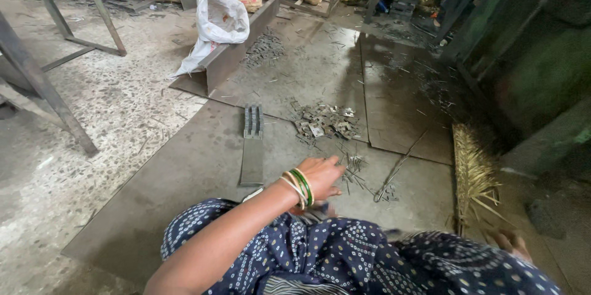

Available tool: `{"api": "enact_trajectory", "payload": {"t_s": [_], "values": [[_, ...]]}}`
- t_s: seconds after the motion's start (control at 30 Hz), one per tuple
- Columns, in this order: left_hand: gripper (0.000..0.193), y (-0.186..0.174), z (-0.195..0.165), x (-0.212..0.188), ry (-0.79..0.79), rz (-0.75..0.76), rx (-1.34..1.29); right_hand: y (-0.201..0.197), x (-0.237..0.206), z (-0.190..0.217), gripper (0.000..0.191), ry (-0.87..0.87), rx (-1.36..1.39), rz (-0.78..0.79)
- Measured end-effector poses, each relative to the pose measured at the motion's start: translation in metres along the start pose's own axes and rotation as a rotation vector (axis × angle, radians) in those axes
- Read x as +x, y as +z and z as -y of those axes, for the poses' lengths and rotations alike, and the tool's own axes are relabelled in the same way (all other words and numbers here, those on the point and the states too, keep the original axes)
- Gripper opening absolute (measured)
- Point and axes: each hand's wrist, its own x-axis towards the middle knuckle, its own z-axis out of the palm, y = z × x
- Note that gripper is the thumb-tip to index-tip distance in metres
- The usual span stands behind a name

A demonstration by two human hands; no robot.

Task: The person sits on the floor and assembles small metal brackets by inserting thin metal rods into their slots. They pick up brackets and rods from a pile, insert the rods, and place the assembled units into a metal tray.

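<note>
My left hand (320,175), with green and gold bangles at the wrist, reaches forward over a steel floor sheet (184,178). Its fingertips are next to a small scatter of thin metal bits (355,166). The fingers are blurred and partly hidden, so I cannot see whether they hold anything. A flat metal bar (252,159) lies just left of the hand, with a row of stacked small metal pieces (253,121) at its far end. A pile of small flat metal pieces (324,124) lies beyond the hand. A blurred skin-coloured shape (511,243) at lower right may be my right hand.
My lap in blue dotted cloth (345,258) fills the bottom. A straw broom (473,172) lies to the right, beside a dark green machine (542,67). A white sack (218,21) leans on a steel angle beam (243,43). Metal frame legs (46,86) stand at left.
</note>
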Motion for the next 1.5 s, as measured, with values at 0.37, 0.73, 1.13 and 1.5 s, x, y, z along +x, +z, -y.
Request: {"api": "enact_trajectory", "payload": {"t_s": [0.37,0.73,1.13,1.5], "values": [[0.057,-0.013,0.011,0.016,-0.038,0.061,-0.005,0.014,-0.008,0.028,0.053,-0.074,-0.204,0.219],[0.057,0.026,0.066,0.045,-0.123,0.027,-0.282,-0.020,0.030,0.138,0.048,-0.165,-0.381,0.572],[0.051,0.167,0.156,-0.011,-0.360,-0.100,-0.475,0.082,0.255,0.237,0.058,-0.419,-0.439,0.399],[0.027,0.249,0.207,-0.031,-0.647,-0.359,-0.618,0.280,0.159,0.142,0.042,0.359,-0.174,0.363]]}}
